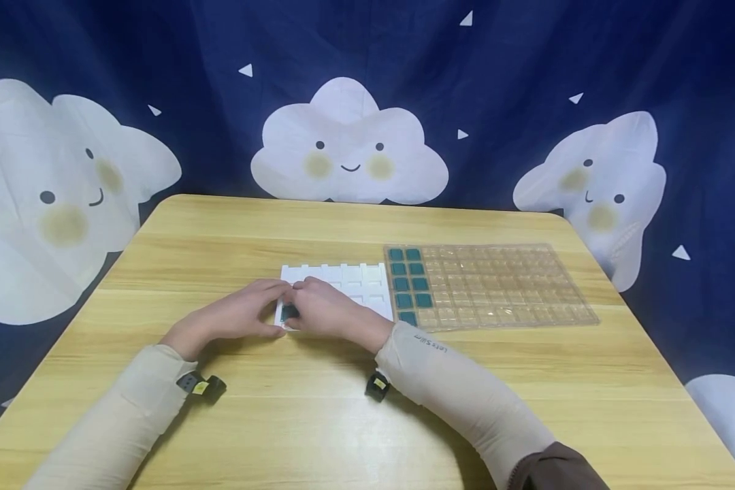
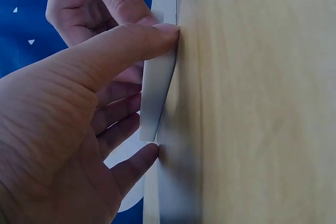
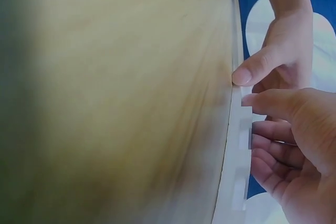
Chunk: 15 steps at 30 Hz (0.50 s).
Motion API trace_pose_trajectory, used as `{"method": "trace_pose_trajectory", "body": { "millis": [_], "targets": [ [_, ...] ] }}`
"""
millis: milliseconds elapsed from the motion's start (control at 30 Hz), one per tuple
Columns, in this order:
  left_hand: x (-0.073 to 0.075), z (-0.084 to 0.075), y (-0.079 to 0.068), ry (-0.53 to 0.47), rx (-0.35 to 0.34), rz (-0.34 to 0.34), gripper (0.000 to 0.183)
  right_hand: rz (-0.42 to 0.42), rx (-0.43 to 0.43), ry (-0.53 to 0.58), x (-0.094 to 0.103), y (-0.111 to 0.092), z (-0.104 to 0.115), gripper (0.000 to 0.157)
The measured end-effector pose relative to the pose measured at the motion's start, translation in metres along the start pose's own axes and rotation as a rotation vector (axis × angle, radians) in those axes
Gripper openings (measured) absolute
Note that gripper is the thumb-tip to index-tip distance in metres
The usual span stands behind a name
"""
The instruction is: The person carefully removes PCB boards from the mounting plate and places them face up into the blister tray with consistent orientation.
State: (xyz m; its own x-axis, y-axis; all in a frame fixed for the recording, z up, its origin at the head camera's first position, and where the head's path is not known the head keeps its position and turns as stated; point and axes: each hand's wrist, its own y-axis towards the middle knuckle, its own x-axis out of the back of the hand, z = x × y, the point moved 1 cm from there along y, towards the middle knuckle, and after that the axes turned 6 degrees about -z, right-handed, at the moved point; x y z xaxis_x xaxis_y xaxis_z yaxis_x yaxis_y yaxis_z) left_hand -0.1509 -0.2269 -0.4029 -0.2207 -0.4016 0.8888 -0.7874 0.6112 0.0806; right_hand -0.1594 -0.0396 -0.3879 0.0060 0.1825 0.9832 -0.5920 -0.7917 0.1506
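A white grid tray (image 1: 352,275) lies mid-table, with a dark green tile (image 1: 289,312) at its near left corner. At the tray's left end, my left hand (image 1: 241,313) grips the rim. In the left wrist view its thumb (image 2: 157,39) bears on the tray's near side, while the other fingers reach behind the edge. My right hand (image 1: 327,309) bends over the left column, thumb and curled fingers around the green tile. Their exact contact with the tile is hidden. The right thumb (image 3: 268,102) shows beside the tray's edge in the right wrist view.
Against the tray's right side lies a clear plastic blister sheet (image 1: 496,286) with many pockets. Several green tiles (image 1: 401,284) fill its left columns. The wooden table (image 1: 282,422) ends at a dark blue curtain (image 1: 367,41) with clouds.
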Motion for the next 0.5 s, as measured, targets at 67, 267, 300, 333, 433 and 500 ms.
{"method": "trace_pose_trajectory", "body": {
  "millis": [67,267,300,333,433,500],
  "targets": [
    [-0.001,0.0009,0.0005,-0.001,0.008,0.002,0.075,-0.011,0.002,0.0,0.0,-0.0009,-0.0002,0.037],
    [-0.0017,0.0019,0.0014,-0.006,-0.004,-0.009,0.072,-0.025,0.011,-0.002,0.0028,-0.0025,0.0006,0.039],
    [-0.0015,0.0018,0.0015,-0.006,-0.004,-0.009,0.071,-0.021,0.009,-0.002,0.0034,-0.0026,0.0009,0.04],
    [-0.0016,0.002,0.0016,-0.007,-0.002,-0.009,0.07,-0.018,0.006,-0.001,0.004,-0.0028,0.001,0.04],
    [-0.0017,0.0025,0.0019,-0.013,0.004,-0.006,0.065,-0.015,0.006,-0.011,0.0054,-0.0033,0.0015,0.042],
    [-0.0013,0.0021,0.0019,-0.018,0.006,-0.004,0.064,-0.015,0.009,-0.015,0.006,-0.0039,0.0013,0.043]
  ]
}}
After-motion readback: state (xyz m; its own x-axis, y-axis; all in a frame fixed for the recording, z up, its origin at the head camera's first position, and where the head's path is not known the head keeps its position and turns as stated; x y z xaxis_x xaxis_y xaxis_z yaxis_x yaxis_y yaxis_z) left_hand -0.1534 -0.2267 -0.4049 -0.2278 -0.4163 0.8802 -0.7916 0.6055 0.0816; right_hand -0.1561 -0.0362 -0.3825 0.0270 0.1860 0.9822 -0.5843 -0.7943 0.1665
